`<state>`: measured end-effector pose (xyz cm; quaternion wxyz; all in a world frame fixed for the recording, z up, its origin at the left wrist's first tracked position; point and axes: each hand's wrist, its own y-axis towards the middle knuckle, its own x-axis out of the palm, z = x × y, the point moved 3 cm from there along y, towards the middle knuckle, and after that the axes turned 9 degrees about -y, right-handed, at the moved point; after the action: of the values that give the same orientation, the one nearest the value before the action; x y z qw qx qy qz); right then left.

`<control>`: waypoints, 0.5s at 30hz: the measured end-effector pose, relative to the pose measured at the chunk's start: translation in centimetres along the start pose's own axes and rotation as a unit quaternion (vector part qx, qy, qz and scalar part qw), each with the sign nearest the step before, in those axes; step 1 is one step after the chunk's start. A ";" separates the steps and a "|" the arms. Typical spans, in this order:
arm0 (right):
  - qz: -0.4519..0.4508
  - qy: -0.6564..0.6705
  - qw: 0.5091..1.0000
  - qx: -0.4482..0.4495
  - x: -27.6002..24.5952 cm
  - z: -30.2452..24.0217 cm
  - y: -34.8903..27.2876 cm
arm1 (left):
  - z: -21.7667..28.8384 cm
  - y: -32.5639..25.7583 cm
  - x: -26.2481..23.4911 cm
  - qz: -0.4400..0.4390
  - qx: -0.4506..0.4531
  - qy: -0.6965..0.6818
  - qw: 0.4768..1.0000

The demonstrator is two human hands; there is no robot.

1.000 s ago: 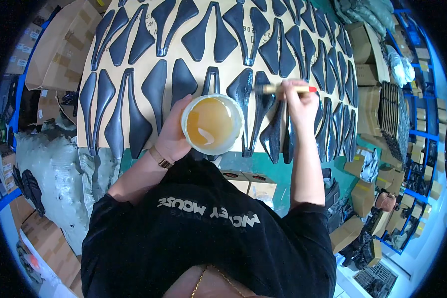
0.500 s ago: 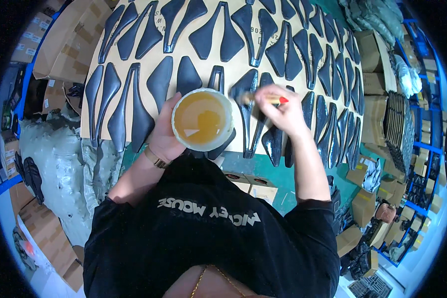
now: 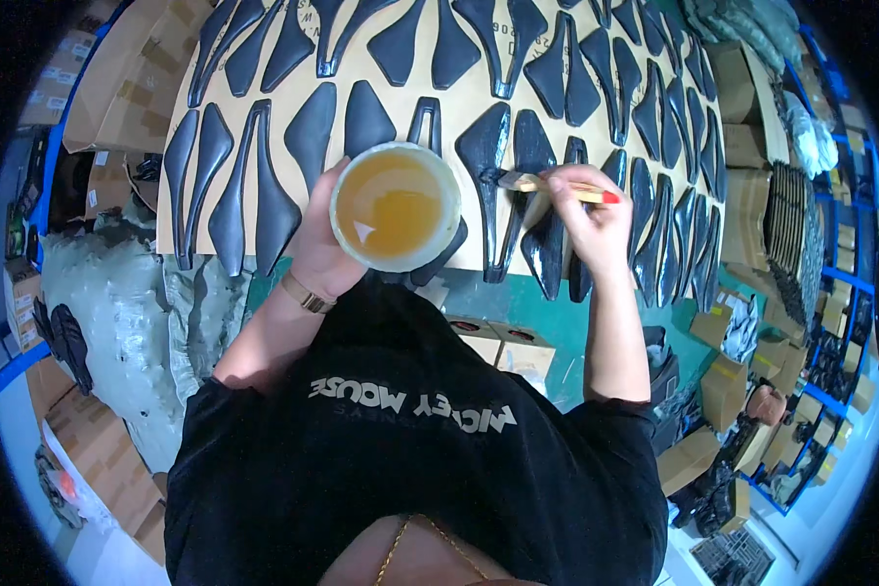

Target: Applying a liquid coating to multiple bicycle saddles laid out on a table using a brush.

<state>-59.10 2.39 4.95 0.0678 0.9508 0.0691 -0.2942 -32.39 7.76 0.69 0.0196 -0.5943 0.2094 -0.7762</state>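
Observation:
My left hand (image 3: 319,252) is closed around a pale round tub (image 3: 455,213) filled with amber liquid, held above the near part of the board. My right hand (image 3: 598,227) grips a flat paintbrush (image 3: 529,183) by its wooden, red-tipped handle. The dark bristles lie against the narrow inner part of a black forked piece (image 3: 481,145), whose surface shines as if wet. Several similar black pieces lie in rows on the cardboard sheet (image 3: 283,156). Those to the right of the brush look glossy, while the ones on the left look duller. The tub hides part of a piece under it.
Grey plastic wrapping (image 3: 107,313) bulges at the left, beside an open carton (image 3: 127,88). Cartons (image 3: 503,344) sit below the sheet's near edge. Stacked boxes and blue shelving (image 3: 855,280) line the right side.
The brush has shifted slightly right and its bristles now rest on the forked piece, no longer smeared by motion. The tub has risen a little in view, and the pieces appear higher.

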 end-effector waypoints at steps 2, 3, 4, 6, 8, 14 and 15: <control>-0.067 -0.011 0.997 -0.029 0.6 -0.1 -0.8 | 0.0 -0.1 0.2 0.000 -0.013 -0.004 1.000; -0.138 -0.002 0.990 0.001 0.1 -0.5 -1.5 | 0.0 -0.1 0.2 -0.001 -0.020 -0.009 1.000; -0.136 -0.002 0.991 0.005 0.1 -0.7 -2.2 | 0.0 -0.1 0.0 -0.001 -0.025 -0.009 1.000; -0.031 0.015 0.999 0.031 -0.5 -0.9 -3.4 | 0.2 -0.2 -0.3 -0.012 -0.030 -0.005 0.999; -0.050 -0.022 0.999 0.006 -0.4 -1.7 -4.4 | 0.4 -0.2 -0.5 -0.013 -0.045 -0.006 0.999; 0.050 -0.063 0.997 0.013 -0.6 -3.2 -7.9 | 1.4 0.0 -1.2 -0.019 -0.109 -0.022 0.994; 0.080 -0.108 0.990 -0.039 -0.1 -3.9 -7.9 | 1.5 -0.1 -1.4 -0.014 -0.126 -0.026 0.992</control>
<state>-58.43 10.82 7.51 0.1353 0.9127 -0.0030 -0.3857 -30.55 7.75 -0.29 -0.0609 -0.6149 0.2966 -0.7282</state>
